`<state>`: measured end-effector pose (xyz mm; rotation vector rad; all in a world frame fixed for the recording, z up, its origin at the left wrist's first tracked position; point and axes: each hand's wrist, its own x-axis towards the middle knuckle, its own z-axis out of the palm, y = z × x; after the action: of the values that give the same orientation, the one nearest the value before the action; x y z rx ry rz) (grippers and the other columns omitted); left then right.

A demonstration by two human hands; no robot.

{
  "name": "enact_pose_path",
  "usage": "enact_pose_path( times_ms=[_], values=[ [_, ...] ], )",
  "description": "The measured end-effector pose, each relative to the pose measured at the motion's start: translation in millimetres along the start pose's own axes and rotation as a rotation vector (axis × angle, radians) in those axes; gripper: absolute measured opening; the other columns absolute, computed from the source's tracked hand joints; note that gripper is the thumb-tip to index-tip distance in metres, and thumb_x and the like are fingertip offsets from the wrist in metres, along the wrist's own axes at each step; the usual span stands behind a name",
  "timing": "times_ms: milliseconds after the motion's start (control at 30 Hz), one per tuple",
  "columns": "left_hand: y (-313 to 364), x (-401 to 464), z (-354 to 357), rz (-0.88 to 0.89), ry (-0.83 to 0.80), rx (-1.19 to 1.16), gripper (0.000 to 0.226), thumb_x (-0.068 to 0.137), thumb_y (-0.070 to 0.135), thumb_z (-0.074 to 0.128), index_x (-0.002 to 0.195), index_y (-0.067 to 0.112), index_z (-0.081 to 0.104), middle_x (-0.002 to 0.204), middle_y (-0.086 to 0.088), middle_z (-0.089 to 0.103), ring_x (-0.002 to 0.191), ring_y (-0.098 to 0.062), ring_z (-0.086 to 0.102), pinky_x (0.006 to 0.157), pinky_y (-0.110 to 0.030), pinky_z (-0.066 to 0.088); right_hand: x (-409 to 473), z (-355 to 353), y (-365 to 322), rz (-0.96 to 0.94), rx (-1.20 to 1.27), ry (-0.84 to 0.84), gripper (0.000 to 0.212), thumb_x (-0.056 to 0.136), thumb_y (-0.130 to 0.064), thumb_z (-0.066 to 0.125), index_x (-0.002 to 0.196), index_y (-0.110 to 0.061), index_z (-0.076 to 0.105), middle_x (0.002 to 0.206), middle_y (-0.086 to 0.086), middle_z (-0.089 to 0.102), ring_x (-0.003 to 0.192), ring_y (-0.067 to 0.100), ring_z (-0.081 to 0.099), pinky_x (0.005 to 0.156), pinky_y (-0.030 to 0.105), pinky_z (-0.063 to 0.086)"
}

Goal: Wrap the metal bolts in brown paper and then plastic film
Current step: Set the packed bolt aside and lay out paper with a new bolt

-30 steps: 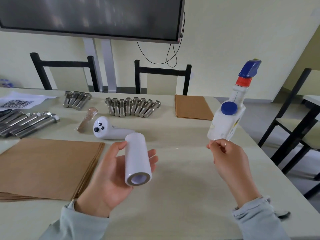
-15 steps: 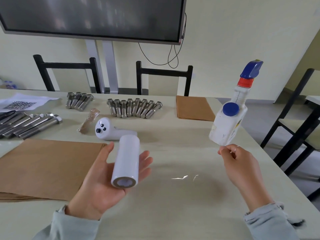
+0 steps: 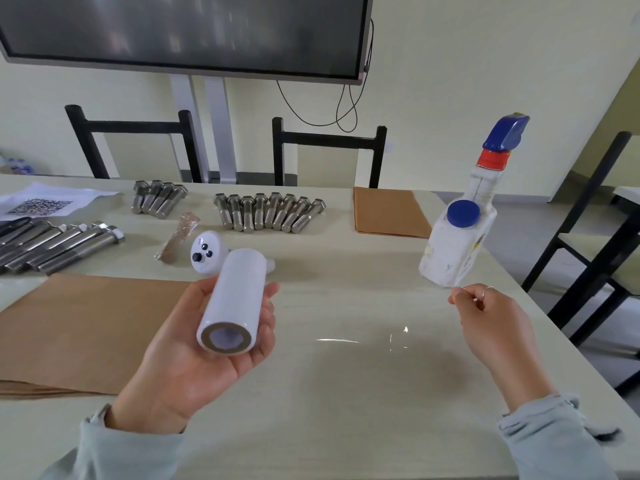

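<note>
My left hand (image 3: 194,355) cradles a white roll of plastic film (image 3: 235,303) above the table, thumb and fingers curled round it. My right hand (image 3: 488,313) pinches the free edge of the clear film (image 3: 360,341), which stretches between the two hands and shows only as faint glints. A stack of brown paper (image 3: 79,327) lies at the left. Metal bolts lie in three groups: several short ones (image 3: 270,211) at the centre back, several (image 3: 157,199) left of them, and long ones (image 3: 59,245) at the far left. One bolt wrapped in paper and film (image 3: 178,242) lies between them.
A white handheld device (image 3: 207,252) with black buttons lies behind the roll. A white spray bottle (image 3: 464,230) stands at the right, beside my right hand. More brown paper (image 3: 386,211) lies at the back right. A QR-code sheet (image 3: 41,206) is at far left. Chairs (image 3: 329,136) stand behind the table (image 3: 346,410).
My hands have drawn apart, the right one moving right and lower, pulling more film off the roll. The left hand has tilted the roll so its open end faces me.
</note>
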<state>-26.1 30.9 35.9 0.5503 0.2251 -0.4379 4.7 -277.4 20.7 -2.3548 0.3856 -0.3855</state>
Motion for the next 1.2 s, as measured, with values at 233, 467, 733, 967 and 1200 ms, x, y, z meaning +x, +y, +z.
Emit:
enact_pose_path(
  times_ms=[233,467,733,967,1200],
  values=[
    [9.1,-2.3,-1.4,0.153,0.117,0.12,0.049,0.074,0.032,0.062,0.111,0.001,0.062,0.099,-0.022,0.069,0.077,-0.031,0.07,0.057,-0.038,0.057,-0.9,1.2,1.0,0.018,-0.061,0.027,0.022,0.096,-0.027,0.044,0.086,-0.02,0.062,0.063,-0.004,0.055,0.062,0.014,0.05,0.053,0.028,0.03],
    [2.4,8.0,-3.8,0.354,0.562,1.383,0.035,0.076,0.047,0.067,0.084,0.014,0.058,0.086,-0.007,0.06,0.06,-0.011,0.062,0.04,-0.019,0.042,-14.1,16.8,-2.2,-0.083,-0.553,0.007,0.025,0.1,-0.029,0.03,0.102,-0.016,0.051,0.081,0.002,0.047,0.086,0.031,0.058,0.063,0.031,0.035],
    [9.0,18.5,-18.0,0.361,0.68,1.7,0.06,0.084,0.054,0.047,0.139,0.036,0.032,0.121,0.001,0.052,0.104,-0.022,0.049,0.075,-0.033,0.035,-15.7,23.7,0.1,-0.126,-0.755,-0.037,0.036,0.098,-0.016,0.028,0.134,-0.014,0.027,0.114,0.001,0.051,0.102,0.021,0.057,0.064,0.028,0.036],
    [11.1,11.8,-16.1,0.444,0.544,1.91,0.043,0.097,0.024,0.031,0.127,0.052,0.043,0.125,0.003,0.042,0.093,-0.011,0.049,0.076,-0.028,0.038,-14.7,25.8,2.4,-0.142,-0.734,-0.021,0.04,0.099,-0.017,0.028,0.138,-0.012,0.021,0.114,0.003,0.048,0.103,0.021,0.055,0.071,0.028,0.039],
    [-15.9,19.9,1.3,0.535,0.775,2.184,0.045,0.095,0.037,0.041,0.138,0.023,0.038,0.14,-0.006,0.033,0.126,-0.022,0.035,0.094,-0.031,0.04,-15.6,22.0,-1.0,-0.212,-0.709,-0.081,0.049,0.09,-0.004,0.028,0.135,-0.025,0.026,0.096,0.0,0.033,0.09,0.02,0.046,0.074,0.026,0.038]
  ],
)
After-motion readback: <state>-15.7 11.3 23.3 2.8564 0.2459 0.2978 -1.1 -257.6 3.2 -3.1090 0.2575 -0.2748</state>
